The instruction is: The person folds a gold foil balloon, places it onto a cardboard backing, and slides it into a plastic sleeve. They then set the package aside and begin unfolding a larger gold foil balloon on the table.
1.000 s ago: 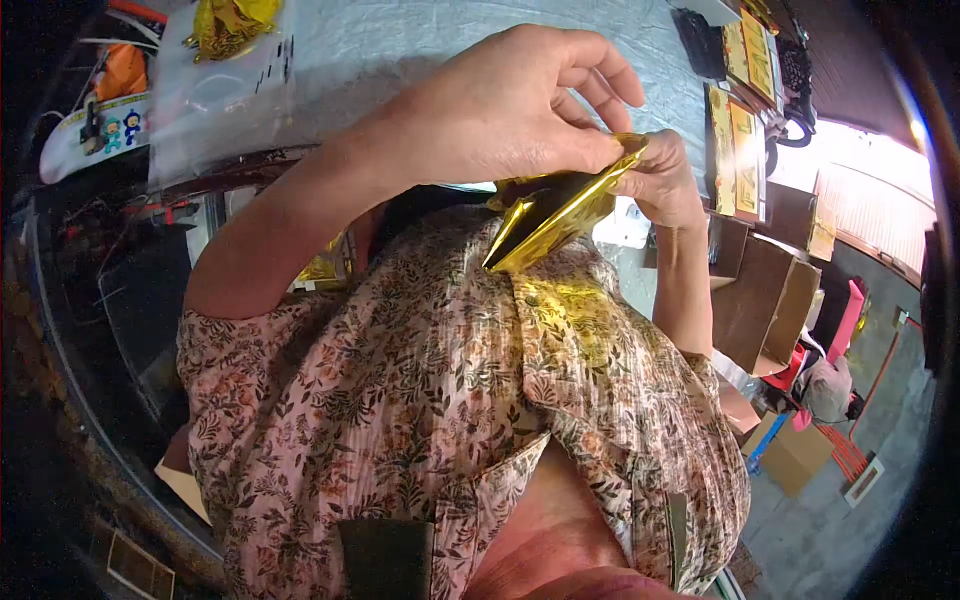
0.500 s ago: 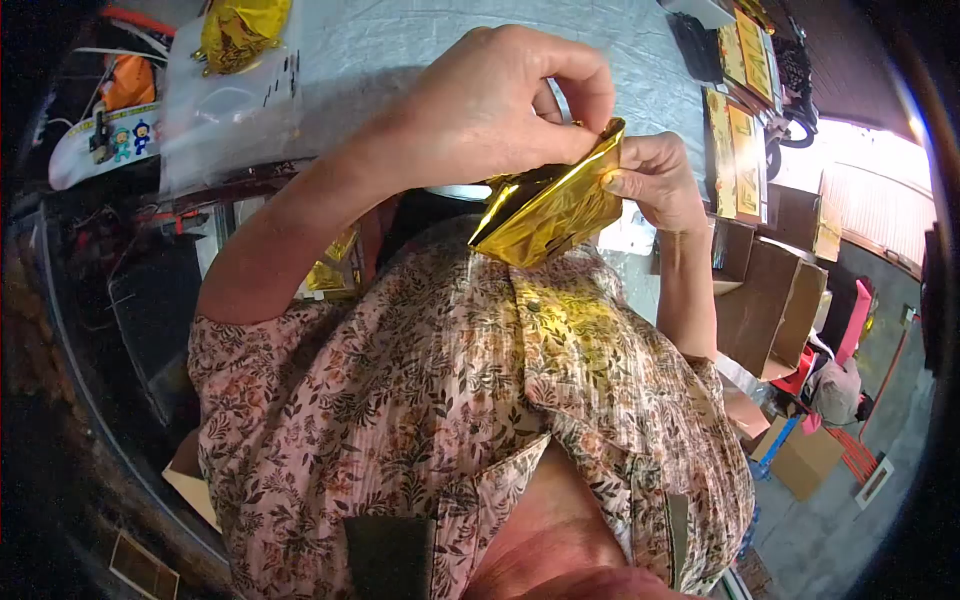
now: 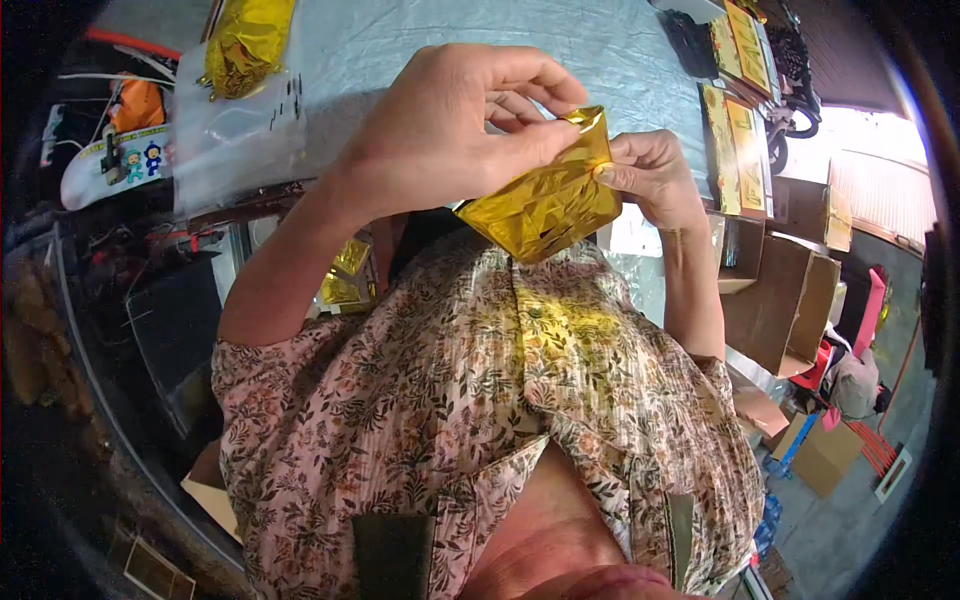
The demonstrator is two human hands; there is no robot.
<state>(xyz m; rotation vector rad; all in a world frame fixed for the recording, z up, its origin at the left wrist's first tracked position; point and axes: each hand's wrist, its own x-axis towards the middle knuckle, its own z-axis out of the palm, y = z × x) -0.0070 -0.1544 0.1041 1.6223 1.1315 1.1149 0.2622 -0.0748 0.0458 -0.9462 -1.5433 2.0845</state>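
Note:
A shiny gold foil bag is held up between both hands, just above my chest. My left hand reaches in from the left, with its thumb and curled fingers at the bag's upper edge. My right hand pinches the bag's right side between thumb and fingers. The bag's broad, creased side faces me. I cannot see inside it.
Beyond the hands lies a table with a light blue cover. More gold foil bags lie at its far left on clear plastic. Yellow printed boxes stand at the right edge, with open cardboard cartons below.
The bag's dark opening, visible before, no longer shows, and its upper part lies flatter. My left hand has moved slightly down and left along the edge; the right keeps its hold.

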